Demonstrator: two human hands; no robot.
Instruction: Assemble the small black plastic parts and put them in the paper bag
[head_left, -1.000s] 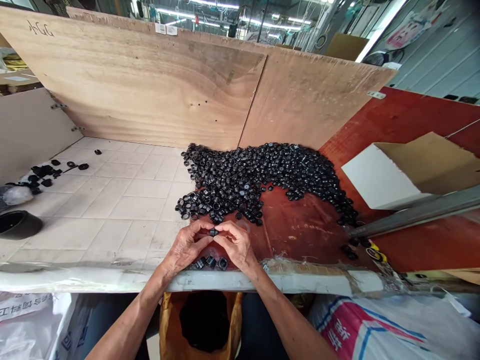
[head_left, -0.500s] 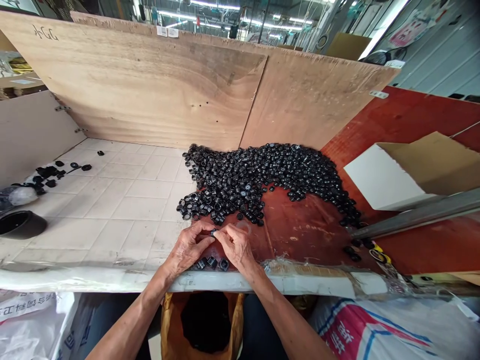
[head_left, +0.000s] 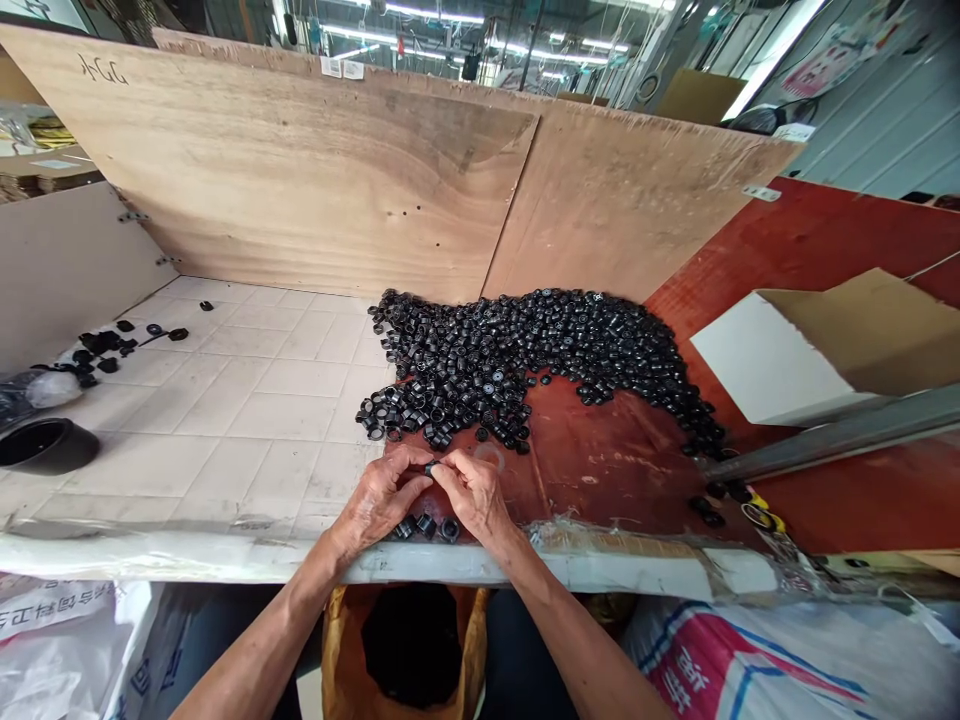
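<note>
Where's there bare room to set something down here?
The pale tiles between the black bowl and the heap of black rings are bare. So is the red board between heap and metal bar. Crowded: the heap, and the near edge where left hand and right hand pinch a ring.

Black ring (head_left: 430,467) shows less now (the fingers (head_left: 452,467) have closed further around it)
</note>
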